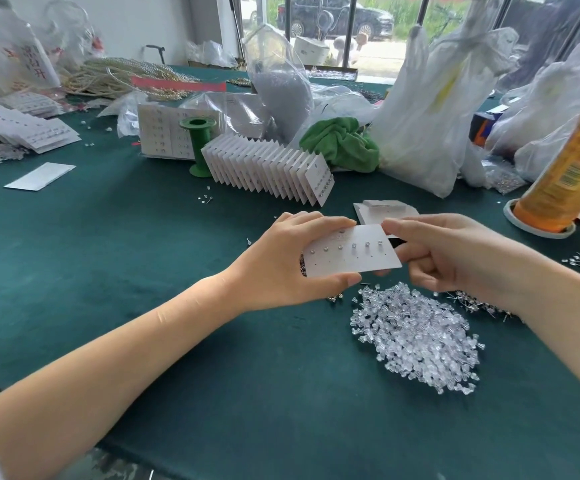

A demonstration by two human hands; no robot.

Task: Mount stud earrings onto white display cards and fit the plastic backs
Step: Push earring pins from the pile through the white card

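A white display card (350, 258) is held above the green table, with a row of several stud earrings along its upper half and empty holes below. My left hand (288, 258) grips its left end, thumb under the lower edge and fingers over the top. My right hand (448, 254) pinches the card's right end; whether it also holds a small part is hidden. A heap of clear plastic backs (416, 337) lies just below the card. Loose stud earrings (475, 301) are scattered to the right of the heap, partly under my right wrist.
A fanned row of filled cards (267, 168) stands behind my hands, next to a green spool (198, 143) and a green cloth (340, 143). Blank cards (385, 207) lie behind the held card. Plastic bags (430, 109) and an orange bottle (565, 168) crowd the right.
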